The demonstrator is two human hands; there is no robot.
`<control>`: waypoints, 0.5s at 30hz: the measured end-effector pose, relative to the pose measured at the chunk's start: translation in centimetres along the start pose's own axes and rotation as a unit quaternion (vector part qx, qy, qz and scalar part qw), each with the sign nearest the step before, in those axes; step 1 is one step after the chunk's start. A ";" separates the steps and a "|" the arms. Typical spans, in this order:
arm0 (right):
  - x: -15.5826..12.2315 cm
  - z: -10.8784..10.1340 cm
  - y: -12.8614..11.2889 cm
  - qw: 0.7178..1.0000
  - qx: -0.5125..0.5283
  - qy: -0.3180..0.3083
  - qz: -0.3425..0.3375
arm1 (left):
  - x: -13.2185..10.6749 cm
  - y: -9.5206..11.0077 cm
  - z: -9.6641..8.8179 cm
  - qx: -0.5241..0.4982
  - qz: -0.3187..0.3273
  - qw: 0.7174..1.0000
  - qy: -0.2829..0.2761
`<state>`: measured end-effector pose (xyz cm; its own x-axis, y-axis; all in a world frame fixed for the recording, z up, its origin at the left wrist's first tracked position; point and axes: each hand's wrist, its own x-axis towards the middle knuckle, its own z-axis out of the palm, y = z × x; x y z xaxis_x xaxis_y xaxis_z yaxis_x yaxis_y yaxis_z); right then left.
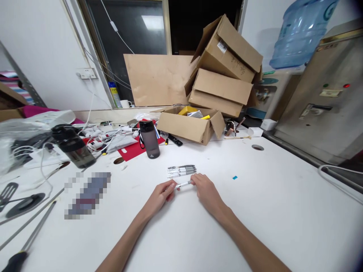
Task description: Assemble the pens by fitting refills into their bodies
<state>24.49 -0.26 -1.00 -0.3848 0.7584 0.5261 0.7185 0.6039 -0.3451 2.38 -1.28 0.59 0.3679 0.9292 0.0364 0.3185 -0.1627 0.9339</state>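
Observation:
Between my two hands, just above or on the white table (181,234), is a white pen (183,185) with a grey section at its right part. My left hand (166,190) pinches the pen's left end. At the other end, the fingers of my right hand (202,185) are closed on it. Right behind my hands lies a small row of several pens (181,170), side by side, white and grey with one darker pen at the back. Whether the held pen touches the table I cannot tell.
A small blue piece (235,177) lies to the right. Behind stand a dark water bottle (149,139) and an open cardboard box (184,126). Another bottle (75,147), cables and a screwdriver (36,230) are on the left. A metal dispenser (320,102) borders the right.

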 end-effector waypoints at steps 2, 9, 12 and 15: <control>0.1 -0.1 -0.1 1.000 0.003 0.003 -0.004 | 0.1 -0.2 0.0 -0.004 -0.004 1.000 0.003; 0.2 -0.3 -0.5 1.000 -0.008 0.016 -0.006 | 0.5 -0.9 0.1 -0.028 -0.010 1.000 0.001; 0.2 -0.3 -0.6 1.000 -0.013 0.025 -0.012 | 0.5 -0.7 0.2 -0.029 -0.021 0.999 0.004; 0.1 -0.2 -0.6 0.999 -0.027 0.031 -0.011 | 0.6 -0.5 0.1 -0.036 -0.029 0.999 0.001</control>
<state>24.15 -0.61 -0.57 -0.3654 0.7277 0.5805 0.7409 0.6048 -0.2918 2.55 -0.69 0.06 0.3487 0.9370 -0.0179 0.2751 -0.0840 0.9577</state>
